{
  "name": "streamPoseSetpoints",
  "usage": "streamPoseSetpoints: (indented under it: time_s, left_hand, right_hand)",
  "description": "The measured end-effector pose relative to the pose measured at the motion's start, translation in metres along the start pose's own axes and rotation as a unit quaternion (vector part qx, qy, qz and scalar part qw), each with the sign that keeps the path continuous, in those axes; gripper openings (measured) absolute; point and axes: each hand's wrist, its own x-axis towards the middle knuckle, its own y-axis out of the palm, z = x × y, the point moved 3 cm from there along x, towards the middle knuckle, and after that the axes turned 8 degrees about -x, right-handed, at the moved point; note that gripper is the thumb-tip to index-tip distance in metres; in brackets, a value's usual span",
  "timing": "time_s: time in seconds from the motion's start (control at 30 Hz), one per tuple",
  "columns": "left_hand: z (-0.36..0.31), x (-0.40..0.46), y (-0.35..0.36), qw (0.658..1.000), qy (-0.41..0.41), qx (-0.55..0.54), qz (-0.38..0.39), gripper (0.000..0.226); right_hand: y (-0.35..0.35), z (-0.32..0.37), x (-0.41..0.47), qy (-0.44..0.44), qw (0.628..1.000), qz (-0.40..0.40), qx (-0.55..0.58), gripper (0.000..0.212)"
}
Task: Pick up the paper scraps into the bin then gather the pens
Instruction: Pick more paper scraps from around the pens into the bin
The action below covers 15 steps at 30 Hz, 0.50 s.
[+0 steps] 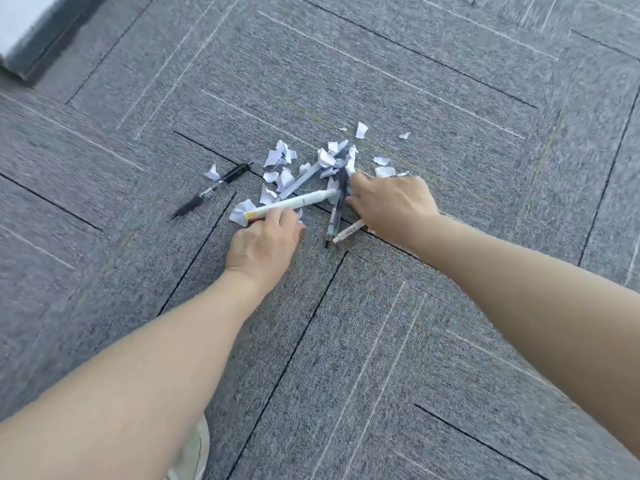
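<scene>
- Scraps of torn white paper (287, 161) lie strewn on grey carpet tiles (450, 98), mixed among pens, so sorting comes first; no bin in view.
- Left hand (263, 244): fingers curled onto white marker (294, 202), likely lifting it off the scraps.
- Right hand (394, 202): fingertips bent down into the pile at a dark pen (337, 206); whether it grips, cannot tell.
- Black pen (211, 190) lies apart, left, one scrap beside it.
- Light shoe (194, 455) at bottom edge.

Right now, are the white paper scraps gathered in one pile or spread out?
Spread out: the white torn paper scraps lie scattered on the grey carpet among the pens.
</scene>
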Motion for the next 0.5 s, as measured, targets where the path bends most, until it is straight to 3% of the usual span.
streamPoseSetpoints:
  time_s: [0.07,0.13,0.23,0.3,0.37,0.43,0.5]
  left_hand:
    - [0.002,-0.007,-0.004,0.999,0.043,-0.025,0.022,0.025]
    - [0.003,-0.016,-0.008,0.996,0.056,-0.064,0.033,0.024]
    - [0.014,-0.021,-0.017,0.989,-0.033,-0.136,-0.046,0.022]
    - [0.023,-0.016,-0.024,0.974,-0.119,-0.166,-0.097,0.02]
    - [0.03,-0.007,-0.032,0.954,-0.196,-0.197,-0.116,0.016]
    - [0.039,0.002,-0.035,0.943,-0.226,-0.207,-0.128,0.009]
    - [0.049,0.011,-0.035,0.954,-0.233,-0.163,-0.093,0.013]
  right_hand:
    - [0.001,0.004,0.0,-0.033,0.999,0.039,0.003,0.005]
    - [0.004,0.005,-0.006,-0.041,0.996,0.059,0.05,0.022]
    - [0.005,-0.008,-0.016,0.073,0.953,0.038,0.291,0.03]
    - [0.004,-0.017,-0.012,0.127,0.923,0.01,0.364,0.023]
    - [0.0,-0.02,-0.002,0.125,0.936,0.022,0.327,0.011]
    - [-0.005,-0.017,0.01,0.109,0.96,0.025,0.256,0.033]
    - [-0.01,-0.011,0.022,0.089,0.978,0.022,0.185,0.051]
